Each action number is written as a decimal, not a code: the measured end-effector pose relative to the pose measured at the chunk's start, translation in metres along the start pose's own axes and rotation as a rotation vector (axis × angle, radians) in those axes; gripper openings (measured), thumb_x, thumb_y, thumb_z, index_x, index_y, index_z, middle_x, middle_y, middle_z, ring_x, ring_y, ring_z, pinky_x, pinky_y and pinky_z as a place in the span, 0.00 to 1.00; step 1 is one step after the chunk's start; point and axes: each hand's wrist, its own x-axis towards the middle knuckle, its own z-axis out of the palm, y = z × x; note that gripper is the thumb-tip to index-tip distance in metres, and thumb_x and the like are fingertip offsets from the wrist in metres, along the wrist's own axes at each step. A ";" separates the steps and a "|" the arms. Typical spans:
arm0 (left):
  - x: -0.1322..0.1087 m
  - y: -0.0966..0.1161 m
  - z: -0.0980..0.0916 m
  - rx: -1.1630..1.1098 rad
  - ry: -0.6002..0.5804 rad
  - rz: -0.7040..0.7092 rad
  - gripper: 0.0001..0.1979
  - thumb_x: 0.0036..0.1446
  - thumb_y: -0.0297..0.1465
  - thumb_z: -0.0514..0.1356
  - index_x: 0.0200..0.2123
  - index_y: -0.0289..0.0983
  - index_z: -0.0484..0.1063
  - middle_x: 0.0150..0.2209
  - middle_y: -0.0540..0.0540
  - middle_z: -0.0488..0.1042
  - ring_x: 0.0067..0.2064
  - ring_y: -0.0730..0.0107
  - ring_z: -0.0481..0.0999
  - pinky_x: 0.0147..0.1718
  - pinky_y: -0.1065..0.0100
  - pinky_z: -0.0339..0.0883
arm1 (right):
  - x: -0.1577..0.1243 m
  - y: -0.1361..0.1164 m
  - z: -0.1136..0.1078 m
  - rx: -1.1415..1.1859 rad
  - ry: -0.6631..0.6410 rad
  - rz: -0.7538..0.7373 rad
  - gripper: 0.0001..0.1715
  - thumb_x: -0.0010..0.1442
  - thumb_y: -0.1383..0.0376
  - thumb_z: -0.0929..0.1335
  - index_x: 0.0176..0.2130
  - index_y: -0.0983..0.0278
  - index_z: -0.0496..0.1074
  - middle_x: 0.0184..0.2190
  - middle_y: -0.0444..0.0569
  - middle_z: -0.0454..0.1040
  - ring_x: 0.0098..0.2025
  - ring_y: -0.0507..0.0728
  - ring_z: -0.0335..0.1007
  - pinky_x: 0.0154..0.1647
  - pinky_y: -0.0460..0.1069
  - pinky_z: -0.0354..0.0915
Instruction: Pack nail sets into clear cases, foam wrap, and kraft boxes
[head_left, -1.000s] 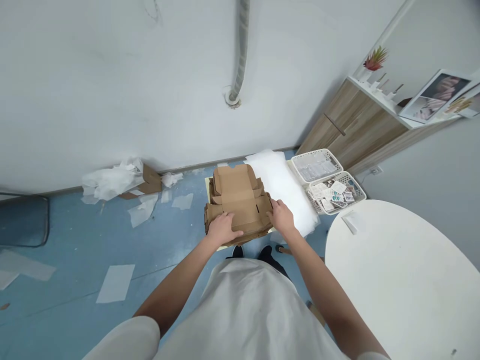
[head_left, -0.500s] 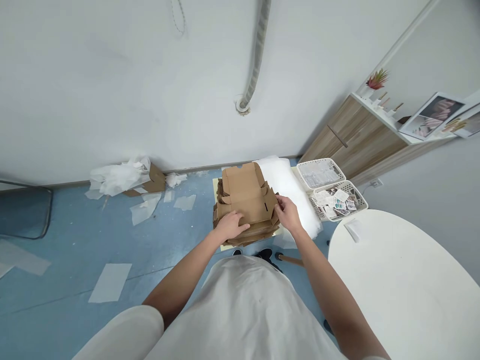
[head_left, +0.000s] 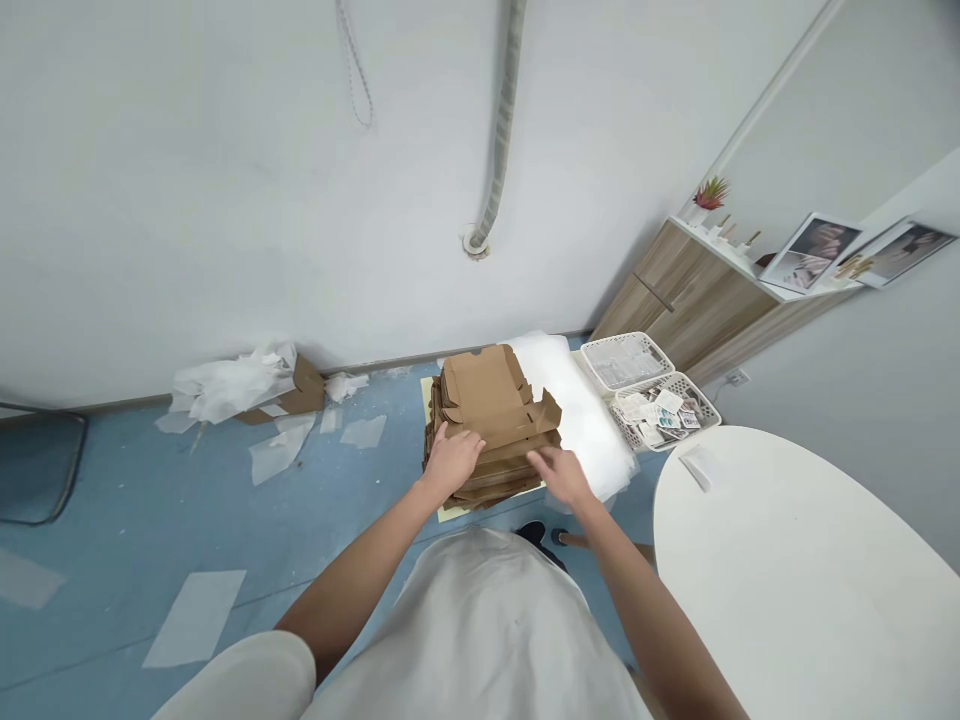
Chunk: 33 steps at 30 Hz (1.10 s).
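Note:
A partly folded brown cardboard box (head_left: 486, 385) lies on top of a stack of flattened cardboard boxes (head_left: 495, 488). Its near wall stands bent upward, and a flap sticks up at its right end. At the near left corner, my left hand (head_left: 453, 462) grips the box, thumb raised and fingers along the folded wall. My right hand (head_left: 561, 474) is at the near right, just below the raised flap. Its fingers are extended and somewhat apart, with nothing visible between them.
White packing sheets (head_left: 577, 410) lie right of the stack. Beyond are two white baskets, one with clear packets (head_left: 630, 360), one with printed cards (head_left: 664, 415). A round white table (head_left: 795, 560) stands at right, a wooden cabinet (head_left: 675, 290) behind. Paper scraps (head_left: 195, 615) litter the blue floor.
The box's near wall, flat before, is now bent up along with its right flap. My right hand has left the right flap and moved toward me and left. The view has tilted up slightly.

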 end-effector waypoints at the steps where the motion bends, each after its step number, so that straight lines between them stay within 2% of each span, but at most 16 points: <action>1: -0.001 0.001 -0.002 0.000 0.036 0.014 0.18 0.61 0.34 0.42 0.29 0.37 0.69 0.29 0.47 0.73 0.32 0.67 0.72 0.54 0.51 0.46 | 0.003 0.004 -0.008 0.075 0.093 0.089 0.26 0.56 0.48 0.57 0.35 0.63 0.71 0.30 0.51 0.75 0.31 0.57 0.71 0.33 0.49 0.62; 3: -0.003 0.003 -0.005 -0.013 0.093 0.055 0.17 0.61 0.33 0.42 0.28 0.37 0.68 0.28 0.48 0.72 0.31 0.69 0.71 0.54 0.53 0.47 | 0.009 0.007 -0.024 0.244 0.230 0.228 0.30 0.54 0.46 0.59 0.44 0.64 0.67 0.37 0.52 0.74 0.28 0.55 0.71 0.32 0.50 0.64; 4: -0.004 0.005 -0.005 -0.022 0.116 0.085 0.17 0.61 0.33 0.42 0.28 0.37 0.68 0.27 0.48 0.72 0.31 0.70 0.71 0.54 0.53 0.48 | 0.013 0.007 -0.031 0.331 0.248 0.268 0.33 0.52 0.46 0.60 0.50 0.63 0.62 0.40 0.53 0.73 0.27 0.54 0.71 0.31 0.50 0.65; 6: -0.008 0.010 -0.004 -0.037 0.149 0.152 0.17 0.62 0.32 0.42 0.28 0.37 0.68 0.27 0.49 0.71 0.32 0.71 0.71 0.55 0.55 0.48 | 0.023 0.004 -0.041 0.467 0.207 0.296 0.38 0.51 0.48 0.63 0.56 0.62 0.54 0.45 0.54 0.70 0.25 0.52 0.72 0.27 0.48 0.66; 9: -0.014 0.020 -0.002 -0.057 0.125 0.230 0.16 0.62 0.31 0.42 0.30 0.38 0.68 0.29 0.50 0.71 0.34 0.72 0.70 0.55 0.56 0.48 | 0.038 -0.001 -0.047 0.501 0.166 0.294 0.33 0.52 0.54 0.63 0.55 0.62 0.56 0.46 0.55 0.69 0.21 0.51 0.70 0.21 0.47 0.66; 12: -0.021 0.028 -0.005 -0.133 0.022 0.235 0.17 0.62 0.32 0.41 0.32 0.38 0.68 0.32 0.50 0.72 0.36 0.72 0.70 0.55 0.57 0.49 | 0.050 -0.001 -0.046 0.455 0.189 0.280 0.26 0.51 0.62 0.64 0.50 0.62 0.61 0.45 0.54 0.70 0.18 0.48 0.67 0.19 0.46 0.66; 15: -0.027 0.031 -0.018 -0.280 -0.076 0.161 0.17 0.62 0.36 0.41 0.36 0.40 0.69 0.37 0.49 0.73 0.40 0.71 0.70 0.53 0.61 0.53 | 0.056 0.004 -0.043 0.415 0.145 0.234 0.23 0.47 0.67 0.65 0.46 0.60 0.64 0.37 0.48 0.73 0.19 0.49 0.67 0.18 0.46 0.66; 18: -0.030 0.025 -0.033 -0.328 -0.047 0.003 0.17 0.59 0.40 0.46 0.43 0.40 0.67 0.46 0.45 0.70 0.48 0.64 0.67 0.52 0.61 0.54 | 0.057 0.009 -0.042 0.344 0.141 0.189 0.20 0.46 0.69 0.64 0.42 0.59 0.65 0.30 0.44 0.74 0.17 0.49 0.65 0.16 0.45 0.64; 21: -0.029 0.012 -0.042 -0.257 0.014 -0.253 0.23 0.56 0.42 0.49 0.53 0.38 0.59 0.52 0.40 0.64 0.52 0.57 0.64 0.49 0.59 0.56 | 0.054 0.011 -0.043 0.330 0.181 0.144 0.22 0.44 0.71 0.62 0.42 0.59 0.64 0.30 0.44 0.73 0.16 0.47 0.62 0.14 0.44 0.61; 24: -0.023 0.000 -0.044 -0.172 -0.057 -0.393 0.32 0.54 0.42 0.52 0.58 0.35 0.49 0.53 0.35 0.62 0.49 0.52 0.66 0.43 0.59 0.59 | 0.048 0.013 -0.045 0.355 0.205 0.130 0.26 0.42 0.72 0.61 0.43 0.60 0.63 0.32 0.45 0.72 0.16 0.47 0.61 0.14 0.43 0.61; 26: -0.016 -0.004 -0.043 -0.112 -0.154 -0.417 0.35 0.52 0.42 0.53 0.59 0.33 0.45 0.48 0.34 0.67 0.47 0.50 0.68 0.42 0.57 0.58 | 0.041 0.015 -0.048 0.382 0.219 0.128 0.27 0.41 0.72 0.61 0.44 0.60 0.63 0.35 0.46 0.71 0.19 0.48 0.63 0.15 0.44 0.61; 29: -0.004 -0.002 -0.039 -0.018 -0.278 -0.410 0.35 0.50 0.41 0.56 0.58 0.32 0.48 0.38 0.35 0.72 0.45 0.48 0.69 0.43 0.54 0.55 | 0.028 0.019 -0.051 0.395 0.259 0.078 0.27 0.42 0.71 0.61 0.45 0.61 0.63 0.40 0.49 0.70 0.27 0.52 0.66 0.21 0.46 0.64; 33: 0.014 0.004 -0.028 -0.002 -0.275 -0.340 0.31 0.50 0.43 0.55 0.54 0.33 0.56 0.38 0.35 0.73 0.46 0.46 0.68 0.43 0.53 0.54 | 0.007 0.027 -0.055 0.362 0.341 -0.040 0.24 0.44 0.69 0.64 0.44 0.62 0.63 0.43 0.50 0.69 0.41 0.57 0.65 0.40 0.53 0.64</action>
